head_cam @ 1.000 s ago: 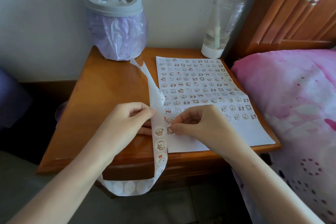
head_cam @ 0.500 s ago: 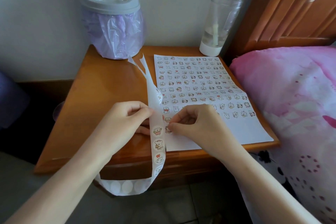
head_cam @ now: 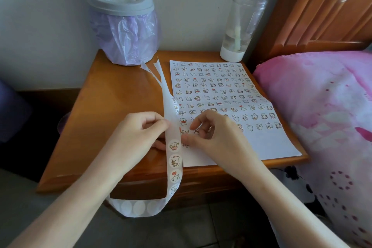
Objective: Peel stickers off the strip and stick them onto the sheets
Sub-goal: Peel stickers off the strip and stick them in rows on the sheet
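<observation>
The left hand [head_cam: 138, 135] pinches the long white sticker strip [head_cam: 174, 159], which points toward the wall [head_cam: 50, 26]. Over the printed white sheet [head_cam: 261, 143], the grip of the right hand [head_cam: 217, 137] is unclear

A long translucent white backing strip [head_cam: 168, 106] rises at a tilt along the left edge of a white paper sheet [head_cam: 261, 143], its far end split into two torn tails. Four round cartoon-animal stickers [head_cam: 175, 160] remain on its near stretch, below the pinch of the left hand [head_cam: 136, 137]; further down it loops under the table front, showing the pale backs of more rounds. The sheet lies flat on a brown wooden bedside table [head_cam: 112, 106], filled with rows of small cartoon stickers [head_cam: 217, 86], its near band bare.
</observation>
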Demonstrator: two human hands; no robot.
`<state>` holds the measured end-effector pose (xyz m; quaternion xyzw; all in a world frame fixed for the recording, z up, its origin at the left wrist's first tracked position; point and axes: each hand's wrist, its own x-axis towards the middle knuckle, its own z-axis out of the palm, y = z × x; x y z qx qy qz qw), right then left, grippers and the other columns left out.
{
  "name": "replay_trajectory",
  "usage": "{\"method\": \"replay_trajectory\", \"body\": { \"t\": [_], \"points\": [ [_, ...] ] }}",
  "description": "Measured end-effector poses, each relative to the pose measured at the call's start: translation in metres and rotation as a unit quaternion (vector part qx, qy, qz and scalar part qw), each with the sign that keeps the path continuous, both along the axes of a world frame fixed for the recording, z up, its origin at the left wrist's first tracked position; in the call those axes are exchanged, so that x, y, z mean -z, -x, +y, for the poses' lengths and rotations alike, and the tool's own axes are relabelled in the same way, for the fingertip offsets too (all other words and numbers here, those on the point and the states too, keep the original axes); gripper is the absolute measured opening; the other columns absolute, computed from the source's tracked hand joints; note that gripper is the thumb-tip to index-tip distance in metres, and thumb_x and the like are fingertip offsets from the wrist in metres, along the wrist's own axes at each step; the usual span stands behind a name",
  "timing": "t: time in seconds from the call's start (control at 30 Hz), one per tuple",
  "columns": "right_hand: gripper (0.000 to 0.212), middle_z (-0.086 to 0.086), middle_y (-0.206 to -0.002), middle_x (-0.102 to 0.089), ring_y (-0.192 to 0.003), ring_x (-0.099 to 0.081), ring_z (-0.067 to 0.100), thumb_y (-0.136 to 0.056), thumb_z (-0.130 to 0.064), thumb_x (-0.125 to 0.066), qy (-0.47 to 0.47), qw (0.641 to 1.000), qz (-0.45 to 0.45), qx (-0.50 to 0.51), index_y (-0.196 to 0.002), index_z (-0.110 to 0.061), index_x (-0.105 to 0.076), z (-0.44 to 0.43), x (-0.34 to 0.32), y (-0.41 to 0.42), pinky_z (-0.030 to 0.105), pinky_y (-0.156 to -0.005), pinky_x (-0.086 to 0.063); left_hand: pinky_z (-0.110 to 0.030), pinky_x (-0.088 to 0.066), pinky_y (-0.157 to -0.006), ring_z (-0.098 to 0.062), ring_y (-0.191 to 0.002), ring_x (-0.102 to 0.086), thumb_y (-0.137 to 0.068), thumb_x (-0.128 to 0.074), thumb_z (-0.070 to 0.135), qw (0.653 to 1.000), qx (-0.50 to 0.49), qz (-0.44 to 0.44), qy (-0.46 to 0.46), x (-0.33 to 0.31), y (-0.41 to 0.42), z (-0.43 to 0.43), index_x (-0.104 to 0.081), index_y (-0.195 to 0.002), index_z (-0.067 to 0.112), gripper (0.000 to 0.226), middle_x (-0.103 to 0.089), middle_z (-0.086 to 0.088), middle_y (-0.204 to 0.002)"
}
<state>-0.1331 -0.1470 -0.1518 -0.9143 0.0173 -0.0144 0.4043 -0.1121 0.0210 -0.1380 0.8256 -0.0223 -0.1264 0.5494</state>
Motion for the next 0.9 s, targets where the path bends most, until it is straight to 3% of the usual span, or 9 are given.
{"method": "replay_trajectory", "body": {
  "t": [0.2, 0.33, 0.43, 0.57, 0.67, 0.8, 0.9],
  "points": [
    [0.008, -0.009, -0.067, -0.053, -0.056, -0.045, 0.0, -0.086, -0.029, -0.066, 0.004, 1.0, -0.008, -0.005, -0.087, -0.028, -0.058, -0.004, 0.002, 0.0, 0.015, -0.055, -0.034, -0.04, -0.059, -0.078, -0.007, -0.068, -0.071, -0.091, -0.054, 0.024, 1.0, -0.001, -0.004, -0.01, -0.001, 0.002, 0.0, -0.071, -0.08, 0.02, 0.021, -0.074, 0.011, -0.08],
    [0.019, -0.011, -0.068, -0.053, -0.06, -0.046, -0.007, -0.079, -0.037, -0.071, 0.002, 0.999, -0.002, -0.033, -0.088, -0.027, -0.058, -0.002, 0.001, 0.002, 0.011, -0.054, -0.038, -0.031, -0.058, -0.074, -0.004, -0.066, -0.07, -0.092, -0.054, 0.022, 1.0, -0.003, -0.008, -0.007, -0.002, 0.002, -0.001, -0.07, -0.077, 0.021, 0.022, -0.073, 0.013, -0.079],
    [0.011, -0.011, -0.071, -0.053, -0.063, -0.046, -0.009, -0.085, -0.031, -0.066, 0.012, 0.999, -0.001, -0.034, -0.09, -0.029, -0.057, -0.004, 0.001, 0.003, 0.008, -0.057, -0.039, -0.025, -0.057, -0.07, -0.005, -0.066, -0.07, -0.092, -0.053, 0.021, 1.0, -0.001, -0.001, -0.003, -0.001, 0.002, 0.0, -0.07, -0.078, 0.019, 0.023, -0.074, 0.011, -0.079],
    [0.004, -0.012, -0.074, -0.06, -0.061, -0.05, -0.004, -0.089, -0.032, -0.061, -0.062, 0.997, -0.027, -0.034, -0.088, -0.028, -0.061, -0.001, -0.003, 0.005, 0.011, -0.056, -0.04, -0.017, -0.057, -0.064, -0.008, -0.071, -0.071, -0.092, -0.054, 0.021, 0.997, -0.017, 0.041, 0.06, -0.006, 0.001, 0.001, -0.071, -0.081, 0.014, 0.022, -0.075, 0.003, -0.08],
    [0.004, -0.01, -0.079, -0.068, -0.067, -0.061, 0.005, -0.088, -0.035, -0.059, -0.146, 0.985, -0.057, -0.069, -0.087, -0.031, -0.061, 0.006, -0.011, 0.013, 0.014, -0.056, -0.046, -0.018, -0.054, -0.066, -0.008, -0.078, -0.07, -0.091, -0.055, 0.029, 0.997, -0.043, 0.009, 0.07, -0.011, 0.002, 0.005, -0.071, -0.079, 0.023, 0.021, -0.073, 0.01, -0.076],
    [0.011, -0.014, -0.086, -0.071, -0.077, -0.066, 0.01, -0.083, -0.026, -0.069, -0.18, 0.976, -0.081, -0.094, -0.089, -0.031, -0.061, 0.011, -0.017, 0.022, 0.029, -0.066, -0.056, -0.003, -0.045, -0.05, 0.01, -0.075, -0.063, -0.091, -0.054, 0.032, 0.995, -0.059, -0.041, 0.072, -0.014, 0.006, 0.005, -0.069, -0.078, 0.024, 0.021, -0.07, 0.014, -0.074],
    [0.015, -0.013, -0.084, -0.071, -0.076, -0.067, 0.011, -0.081, -0.021, -0.072, -0.195, 0.973, -0.091, -0.078, -0.091, -0.027, -0.062, 0.011, -0.019, 0.021, 0.031, -0.067, -0.057, 0.001, -0.041, -0.047, 0.014, -0.072, -0.062, -0.091, -0.054, 0.03, 0.995, -0.053, -0.053, 0.072, -0.014, 0.008, 0.002, -0.068, -0.079, 0.022, 0.02, -0.069, 0.016, -0.074]
  ]
}}
